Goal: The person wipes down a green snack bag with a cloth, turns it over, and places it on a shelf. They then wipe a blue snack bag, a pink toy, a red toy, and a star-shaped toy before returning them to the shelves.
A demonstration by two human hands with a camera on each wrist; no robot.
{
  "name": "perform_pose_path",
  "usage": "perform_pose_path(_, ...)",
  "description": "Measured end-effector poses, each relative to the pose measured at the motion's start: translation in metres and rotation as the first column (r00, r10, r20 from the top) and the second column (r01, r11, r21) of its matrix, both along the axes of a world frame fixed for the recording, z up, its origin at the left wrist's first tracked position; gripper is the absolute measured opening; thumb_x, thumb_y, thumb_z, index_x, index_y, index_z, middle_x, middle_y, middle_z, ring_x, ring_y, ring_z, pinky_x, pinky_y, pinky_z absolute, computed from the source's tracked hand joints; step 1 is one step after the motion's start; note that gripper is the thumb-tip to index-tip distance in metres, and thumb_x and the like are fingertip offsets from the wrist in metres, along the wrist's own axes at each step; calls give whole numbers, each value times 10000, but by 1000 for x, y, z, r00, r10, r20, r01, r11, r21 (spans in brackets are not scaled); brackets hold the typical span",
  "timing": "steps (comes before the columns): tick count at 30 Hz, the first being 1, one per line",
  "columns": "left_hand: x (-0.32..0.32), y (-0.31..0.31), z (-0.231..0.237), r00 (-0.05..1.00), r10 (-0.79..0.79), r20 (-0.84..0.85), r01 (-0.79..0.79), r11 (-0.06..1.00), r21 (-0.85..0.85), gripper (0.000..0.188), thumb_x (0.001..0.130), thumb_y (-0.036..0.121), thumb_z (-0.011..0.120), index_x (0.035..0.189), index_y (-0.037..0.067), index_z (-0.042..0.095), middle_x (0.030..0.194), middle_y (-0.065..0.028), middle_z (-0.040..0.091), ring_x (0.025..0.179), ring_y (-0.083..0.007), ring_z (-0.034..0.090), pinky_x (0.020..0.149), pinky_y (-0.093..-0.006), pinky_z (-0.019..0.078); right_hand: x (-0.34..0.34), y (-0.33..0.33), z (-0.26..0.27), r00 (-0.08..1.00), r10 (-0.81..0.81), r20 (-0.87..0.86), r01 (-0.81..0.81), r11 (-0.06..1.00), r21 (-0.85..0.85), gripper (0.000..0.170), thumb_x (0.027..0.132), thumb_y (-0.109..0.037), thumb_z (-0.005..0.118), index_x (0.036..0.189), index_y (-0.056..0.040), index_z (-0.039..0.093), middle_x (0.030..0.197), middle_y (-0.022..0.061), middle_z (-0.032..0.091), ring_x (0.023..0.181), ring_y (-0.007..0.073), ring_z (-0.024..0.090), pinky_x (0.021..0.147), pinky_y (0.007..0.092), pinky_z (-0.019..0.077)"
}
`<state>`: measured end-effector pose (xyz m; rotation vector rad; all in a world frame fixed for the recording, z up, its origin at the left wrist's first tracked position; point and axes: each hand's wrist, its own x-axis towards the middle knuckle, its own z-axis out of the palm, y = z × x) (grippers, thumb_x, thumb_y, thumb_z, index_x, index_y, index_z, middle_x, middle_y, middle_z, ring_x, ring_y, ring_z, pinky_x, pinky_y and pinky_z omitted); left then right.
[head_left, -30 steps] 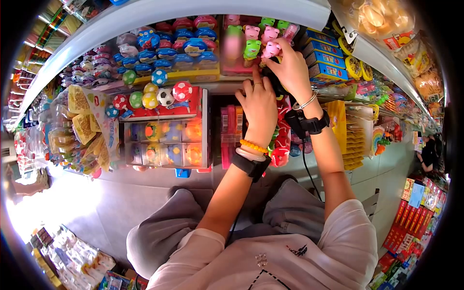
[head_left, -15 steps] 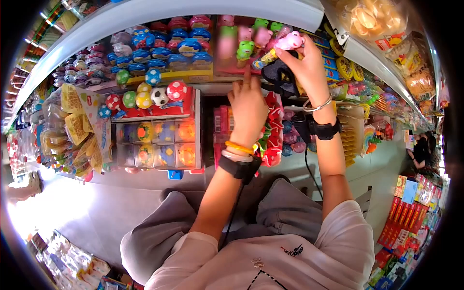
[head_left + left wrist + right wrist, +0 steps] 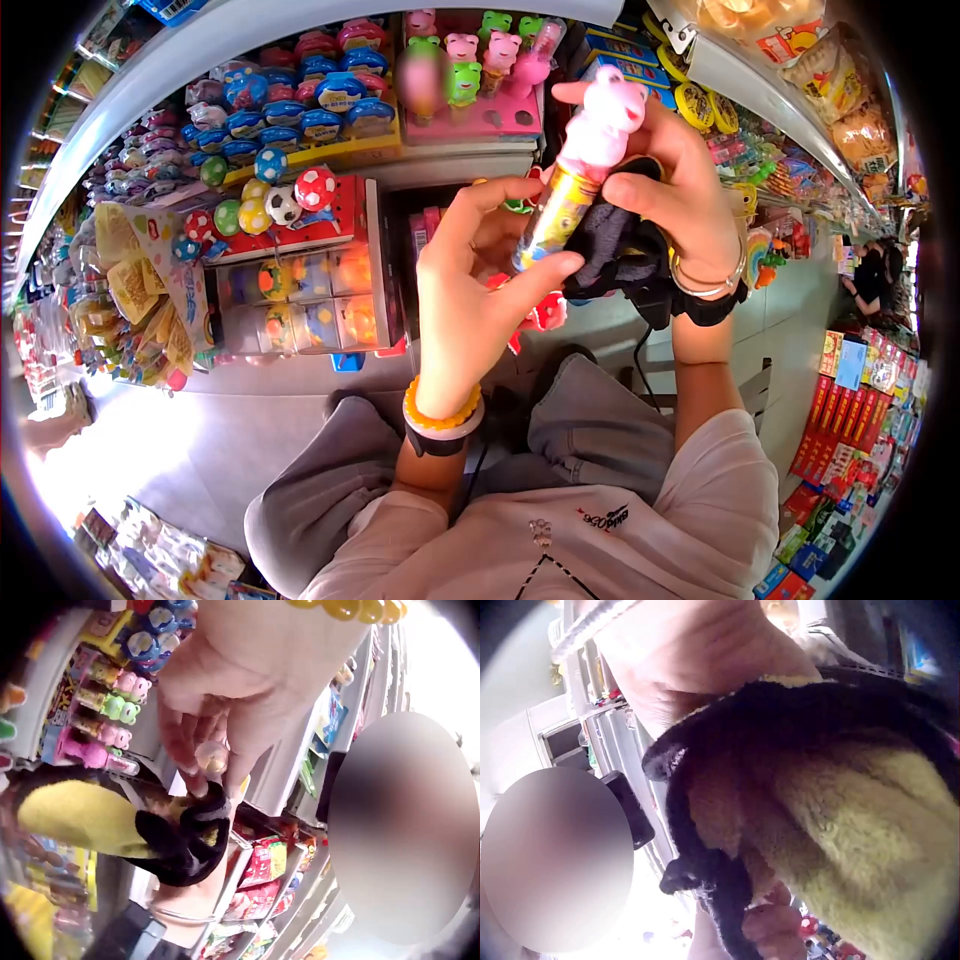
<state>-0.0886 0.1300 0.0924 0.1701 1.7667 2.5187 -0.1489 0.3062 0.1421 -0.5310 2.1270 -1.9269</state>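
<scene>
My right hand (image 3: 690, 190) grips a tube toy (image 3: 572, 215) with a pink animal figure on top and a yellow-and-blue patterned, see-through body. It stands tilted, figure end up and to the right. Around its lower end my left hand (image 3: 465, 290) curls, thumb on one side and fingers on the other. The left wrist view shows the tube's clear round end (image 3: 212, 757) between those fingers. A black plush piece (image 3: 620, 240) hangs at my right palm; its yellow fuzzy side (image 3: 855, 825) fills much of the right wrist view.
A pink holder (image 3: 490, 122) with similar pink and green animal tubes stands on the shelf ahead. Left of it are blue packs (image 3: 320, 125) and toy footballs (image 3: 283, 204) above a boxed display (image 3: 300, 305). Blue boxes (image 3: 620, 50) stand at the right.
My right hand has lifted the pink-topped tube out of the holder and brought it nearer to me. My left hand has left the shelf edge and come round the tube's lower end.
</scene>
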Motion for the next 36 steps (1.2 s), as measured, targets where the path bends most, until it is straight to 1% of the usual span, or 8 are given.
perform_pose_path(2,2,-4,1,982,-151,112,93,909,406,330,883,109,621,1161,-10,489,799,-126,639,643,-145,633,552,-227,477,3,5,7,996,-20,-88,31,991,130,705,796,-343,693,1309,54,416,1074,133,633,949,177,628,812,284,484)
perform_pose_path(6,-3,-11,-6,895,-442,-65,336,572,748,489,965,347,464,1241,-53,413,764,-172,612,481,-147,522,455,-226,420,11,0,17,970,-196,-145,200,980,12,650,828,-374,633,1260,78,456,1048,183,642,911,164,628,784,241,482)
perform_pose_path(12,5,-6,10,845,-534,-37,263,353,898,501,995,254,364,1400,-22,263,617,-41,482,444,-86,405,401,-210,371,11,10,16,890,-340,-302,307,939,-153,247,869,-204,609,980,16,585,942,45,610,848,97,549,792,234,433)
perform_pose_path(21,6,-6,0,722,-683,-109,172,25,985,523,1010,326,338,1419,13,255,616,-21,401,499,-87,351,441,-219,318,14,9,18,682,-476,-555,436,874,-214,362,925,-308,515,1036,36,501,1102,167,522,955,208,539,842,295,443)
perform_pose_path(27,8,-4,-4,728,-682,-66,142,56,988,398,1011,342,330,1338,118,367,607,-15,386,486,-90,320,415,-209,300,12,-17,24,439,-327,-837,377,912,-159,284,893,-278,551,942,2,567,1047,161,568,849,223,567,710,317,462)
perform_pose_path(29,10,-3,7,759,-650,43,93,172,981,391,1007,359,339,1314,121,383,603,-15,385,488,-88,329,399,-199,289,4,-29,27,357,-23,-934,345,932,109,208,843,-240,601,854,-32,607,951,134,592,795,226,564,673,316,443)
perform_pose_path(32,14,-8,4,852,-495,169,7,333,943,362,993,341,371,1238,85,445,665,-33,447,504,-89,396,396,-190,299,18,-56,-7,366,119,-923,260,939,224,148,709,-261,727,776,-147,661,720,-29,558,657,186,495,604,292,390)
perform_pose_path(36,12,-8,-1,930,-348,121,124,604,787,403,994,288,390,1313,44,417,741,-32,488,512,-66,386,427,-193,300,20,-54,-13,329,188,-926,226,936,270,213,650,-292,740,798,-162,658,737,-58,550,658,153,457,574,288,351)
